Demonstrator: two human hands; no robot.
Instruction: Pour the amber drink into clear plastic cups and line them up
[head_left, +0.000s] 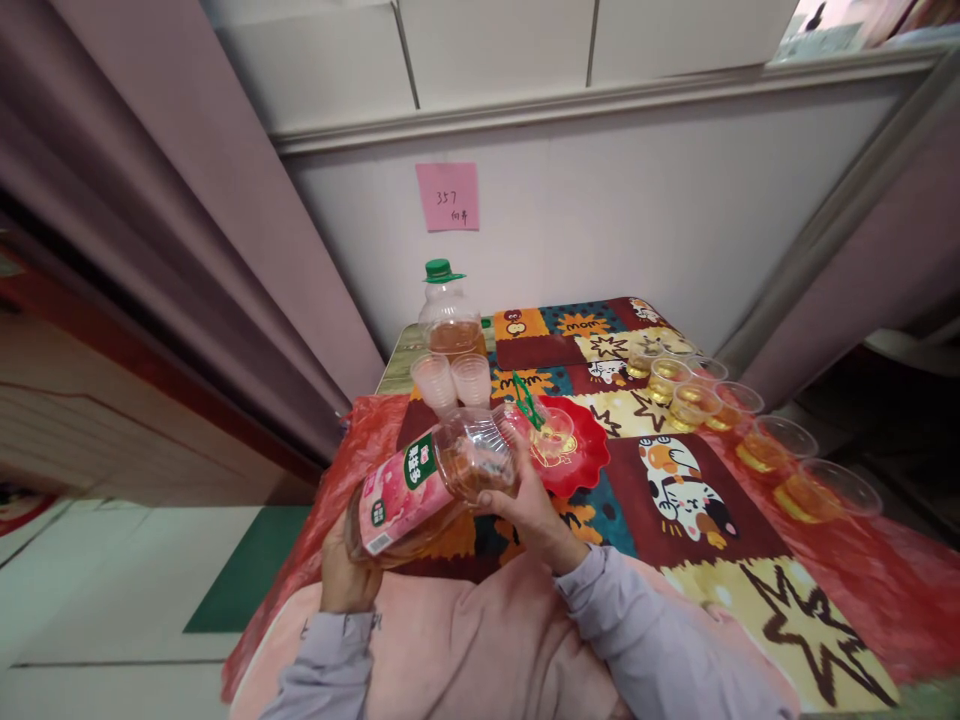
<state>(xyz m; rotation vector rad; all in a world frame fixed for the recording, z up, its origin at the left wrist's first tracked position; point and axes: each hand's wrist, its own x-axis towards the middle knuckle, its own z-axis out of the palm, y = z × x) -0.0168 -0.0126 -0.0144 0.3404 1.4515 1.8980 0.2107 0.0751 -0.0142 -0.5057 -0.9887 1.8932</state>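
A large plastic bottle with a pink label lies tipped on its side, its neck pointing right over a clear cup that stands on a red plate. Amber liquid fills the bottle's shoulder. My left hand grips the bottle's base. My right hand is wrapped under its upper part near the neck. A green cap ring dangles at the mouth.
A second bottle with a green cap stands at the table's far edge, two empty cups in front of it. Several cups of amber drink line the right side of the patterned cloth. A pink note hangs on the wall.
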